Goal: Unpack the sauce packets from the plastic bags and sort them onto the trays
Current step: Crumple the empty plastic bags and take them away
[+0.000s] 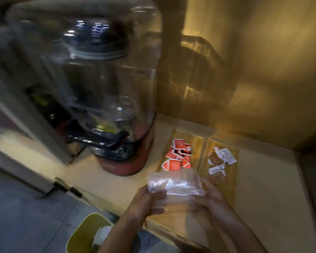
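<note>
Left hand (146, 201) and right hand (211, 199) both pinch the bag (175, 183) over the table's (263, 189) front edge; confirm it's empty first.

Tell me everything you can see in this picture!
big jar: one, clear with red base, on counter, left of the trays
left tray: one, see-through, on counter
red packets: several, red and white, in left tray
right tray: one, see-through, beside left tray
brown packets: a few, brown and white, in right tray
plastic bag: one, clear, between both hands
bin: one, yellow-green, on floor
hands: two, left and right, gripping the plastic bag
</note>
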